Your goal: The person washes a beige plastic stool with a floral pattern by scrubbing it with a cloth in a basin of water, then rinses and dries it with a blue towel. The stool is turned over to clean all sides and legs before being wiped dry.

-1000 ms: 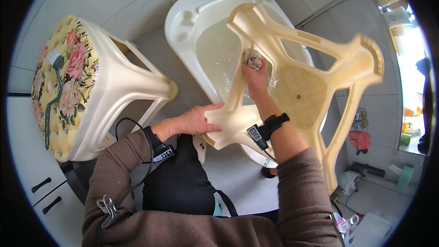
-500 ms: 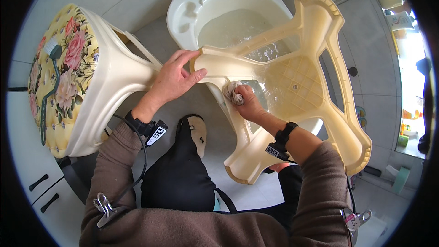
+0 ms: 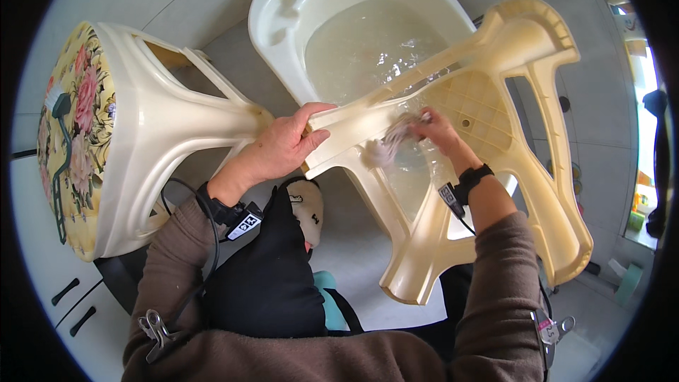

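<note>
An upturned cream plastic stool (image 3: 339,143) leans over the rim of a white baby bathtub (image 3: 279,71) that holds water. Its underside faces me, with a gridded seat and legs spread outward. My left hand (image 3: 279,145) is closed around the end of the stool's left leg. In my right hand (image 3: 444,134) is a wet, bunched, light-coloured cloth (image 3: 393,140), lying against the inner side of the frame near the gridded seat. The cloth and the fingers of that hand are somewhat blurred by motion.
To the left another cream stool (image 3: 148,120) lies on its side, its seat padded with floral fabric. A long-handled brush (image 3: 64,141) rests against that seat. White drawers (image 3: 60,318) stand at the lower left. My slippered foot (image 3: 305,209) is on the grey tiled floor below.
The right hand has moved up and to the right with the cloth, which now trails out loosely. The stool has shifted a little to the right and tilted, with my left hand still on its leg.
</note>
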Action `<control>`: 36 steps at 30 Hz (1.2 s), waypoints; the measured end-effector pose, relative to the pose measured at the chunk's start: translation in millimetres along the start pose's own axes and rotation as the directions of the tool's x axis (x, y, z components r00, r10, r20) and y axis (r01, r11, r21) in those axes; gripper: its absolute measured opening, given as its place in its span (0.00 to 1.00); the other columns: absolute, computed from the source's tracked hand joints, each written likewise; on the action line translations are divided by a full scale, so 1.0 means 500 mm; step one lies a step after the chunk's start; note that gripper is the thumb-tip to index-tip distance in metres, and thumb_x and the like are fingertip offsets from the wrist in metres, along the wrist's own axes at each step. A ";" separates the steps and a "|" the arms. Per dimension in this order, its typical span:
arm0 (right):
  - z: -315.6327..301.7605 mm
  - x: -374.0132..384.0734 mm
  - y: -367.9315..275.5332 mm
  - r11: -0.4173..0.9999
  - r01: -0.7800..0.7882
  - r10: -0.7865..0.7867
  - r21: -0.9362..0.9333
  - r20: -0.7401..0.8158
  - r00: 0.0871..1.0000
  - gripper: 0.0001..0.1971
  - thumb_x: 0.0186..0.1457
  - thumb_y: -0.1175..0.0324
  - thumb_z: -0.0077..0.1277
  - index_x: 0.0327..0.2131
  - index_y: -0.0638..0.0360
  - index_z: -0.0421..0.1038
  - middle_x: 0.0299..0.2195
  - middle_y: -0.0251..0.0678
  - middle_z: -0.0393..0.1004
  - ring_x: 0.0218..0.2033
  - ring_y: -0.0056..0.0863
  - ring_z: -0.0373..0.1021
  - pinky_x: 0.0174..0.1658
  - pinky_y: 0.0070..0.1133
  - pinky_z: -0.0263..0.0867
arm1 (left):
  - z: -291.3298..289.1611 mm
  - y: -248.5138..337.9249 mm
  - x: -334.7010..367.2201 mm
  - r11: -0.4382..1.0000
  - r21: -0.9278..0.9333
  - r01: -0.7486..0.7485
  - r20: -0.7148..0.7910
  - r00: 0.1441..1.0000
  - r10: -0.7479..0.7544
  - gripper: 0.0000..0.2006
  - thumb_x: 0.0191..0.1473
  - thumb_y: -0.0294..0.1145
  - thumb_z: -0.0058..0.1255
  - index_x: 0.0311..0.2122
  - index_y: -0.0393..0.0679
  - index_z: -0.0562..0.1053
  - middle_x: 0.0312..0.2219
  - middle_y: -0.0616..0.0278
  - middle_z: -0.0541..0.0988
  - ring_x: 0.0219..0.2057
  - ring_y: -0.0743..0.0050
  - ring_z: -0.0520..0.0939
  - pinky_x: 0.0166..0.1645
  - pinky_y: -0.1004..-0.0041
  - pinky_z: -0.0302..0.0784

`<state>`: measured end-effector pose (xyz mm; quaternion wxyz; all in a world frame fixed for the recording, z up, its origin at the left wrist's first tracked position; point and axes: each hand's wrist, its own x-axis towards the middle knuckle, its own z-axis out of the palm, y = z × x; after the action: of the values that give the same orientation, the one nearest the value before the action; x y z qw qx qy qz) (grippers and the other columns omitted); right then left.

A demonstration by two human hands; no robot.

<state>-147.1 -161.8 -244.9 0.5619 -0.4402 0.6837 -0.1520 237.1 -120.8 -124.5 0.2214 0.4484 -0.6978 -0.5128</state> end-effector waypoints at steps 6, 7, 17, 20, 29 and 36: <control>0.092 0.162 0.060 0.974 -0.227 0.145 0.004 -0.782 0.607 0.30 0.51 0.61 0.60 0.56 0.61 0.63 0.56 0.60 0.62 0.57 0.53 0.62 0.57 0.40 0.62 | 0.008 -0.038 0.025 0.998 0.034 -0.054 0.009 0.999 0.053 0.23 0.66 0.43 0.47 0.60 0.44 0.61 0.28 0.60 0.74 0.27 0.75 0.75 0.37 0.74 0.72; 0.128 0.176 0.063 0.972 -0.219 0.208 0.088 -0.759 0.617 0.31 0.51 0.60 0.58 0.57 0.60 0.62 0.58 0.61 0.59 0.60 0.57 0.58 0.60 0.41 0.59 | 0.010 -0.042 0.026 0.996 0.040 -0.083 0.004 0.997 0.083 0.24 0.66 0.46 0.47 0.60 0.44 0.61 0.28 0.60 0.74 0.27 0.75 0.75 0.38 0.74 0.72; 0.234 -0.030 -0.051 0.968 0.062 -0.198 -0.242 -0.593 0.781 0.14 0.53 0.63 0.53 0.39 0.64 0.70 0.29 0.55 0.76 0.35 0.56 0.74 0.40 0.42 0.69 | 0.009 -0.043 0.019 0.996 0.033 -0.083 -0.060 0.995 0.085 0.29 0.66 0.58 0.35 0.61 0.46 0.60 0.20 0.57 0.69 0.25 0.64 0.73 0.36 0.68 0.69; 0.288 -0.131 -0.127 0.913 0.365 -0.408 -0.183 -0.438 0.801 0.11 0.52 0.70 0.51 0.37 0.67 0.68 0.27 0.55 0.76 0.31 0.56 0.74 0.36 0.43 0.68 | 0.015 -0.047 0.031 0.988 0.076 -0.134 -0.133 0.981 0.143 0.27 0.66 0.57 0.35 0.60 0.47 0.59 0.21 0.53 0.72 0.25 0.54 0.77 0.36 0.62 0.72; 0.372 -0.237 -0.215 0.766 0.613 -0.643 -0.194 -0.258 0.721 0.15 0.51 0.73 0.54 0.42 0.61 0.64 0.38 0.56 0.65 0.37 0.55 0.66 0.42 0.39 0.65 | 0.024 -0.073 0.050 0.994 0.093 -0.058 -0.195 0.978 0.075 0.19 0.66 0.47 0.43 0.54 0.46 0.63 0.26 0.44 0.79 0.31 0.39 0.81 0.35 0.55 0.74; 0.267 -0.069 -0.069 0.865 0.390 -0.492 -0.315 -0.382 0.783 0.17 0.56 0.67 0.51 0.47 0.62 0.62 0.41 0.58 0.69 0.42 0.58 0.68 0.46 0.43 0.66 | 0.016 -0.077 0.081 0.991 0.125 -0.050 -0.205 0.976 0.075 0.18 0.62 0.43 0.53 0.50 0.44 0.66 0.23 0.50 0.78 0.25 0.52 0.80 0.33 0.63 0.74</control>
<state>-12.7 -116.5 -241.9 0.2846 -0.6000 0.6843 -0.3012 225.7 -154.0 -168.7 0.2824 0.4902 -0.7138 -0.4129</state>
